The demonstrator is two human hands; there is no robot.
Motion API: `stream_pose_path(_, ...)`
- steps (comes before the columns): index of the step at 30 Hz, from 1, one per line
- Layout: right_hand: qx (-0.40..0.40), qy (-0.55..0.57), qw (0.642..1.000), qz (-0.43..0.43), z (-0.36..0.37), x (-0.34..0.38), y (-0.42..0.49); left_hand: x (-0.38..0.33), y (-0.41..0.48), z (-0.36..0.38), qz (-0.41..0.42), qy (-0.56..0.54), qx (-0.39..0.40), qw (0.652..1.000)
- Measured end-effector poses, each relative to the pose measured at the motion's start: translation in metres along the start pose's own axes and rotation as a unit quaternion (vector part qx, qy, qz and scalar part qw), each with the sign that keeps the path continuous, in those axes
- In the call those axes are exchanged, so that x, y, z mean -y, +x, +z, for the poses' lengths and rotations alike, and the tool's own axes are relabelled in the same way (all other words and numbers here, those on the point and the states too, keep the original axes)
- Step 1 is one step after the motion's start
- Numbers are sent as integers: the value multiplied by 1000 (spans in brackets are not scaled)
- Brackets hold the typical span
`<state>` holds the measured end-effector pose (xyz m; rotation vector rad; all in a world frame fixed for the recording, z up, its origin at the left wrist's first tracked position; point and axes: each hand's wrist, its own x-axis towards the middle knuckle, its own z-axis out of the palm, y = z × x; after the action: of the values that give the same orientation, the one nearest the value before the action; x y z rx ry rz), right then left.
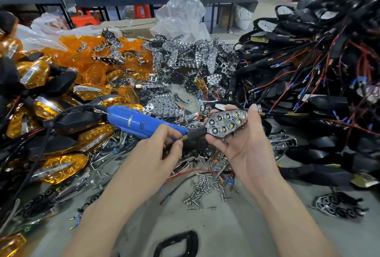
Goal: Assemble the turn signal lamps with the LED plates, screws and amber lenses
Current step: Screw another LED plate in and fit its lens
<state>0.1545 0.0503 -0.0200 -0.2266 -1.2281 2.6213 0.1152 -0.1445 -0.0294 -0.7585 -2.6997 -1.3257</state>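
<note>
So, right hand [244, 149] palm up, fingers [216, 140] curled round black lamp [197, 136], LED plate [226, 122] facing up, thumb on its far edge. Left hand [158, 147] fingers wrapped on nose of blue screwdriver [133, 121], thumb tip by lamp's brass stem. Loose screws [201, 186] on tabletop [226, 226] just below both hands.
</note>
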Motion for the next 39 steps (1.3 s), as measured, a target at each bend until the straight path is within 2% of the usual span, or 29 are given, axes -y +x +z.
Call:
stream_pose_path(5,3,-64,996,-61,3,-8,-3,1,1,1,6,11,-11,1000)
stream_pose_path(10,8,-99,992,-79,2,-10,-4,3,2,1,7,15,-9,1000)
stream_pose_path(18,28,-76,994,-72,1,-6,-5,-1,2,-2,2,-30,9,1000)
stream_pose_path(39,51,-63,993,-88,0,-6,-4,-3,0,-3,39,-6,0,999)
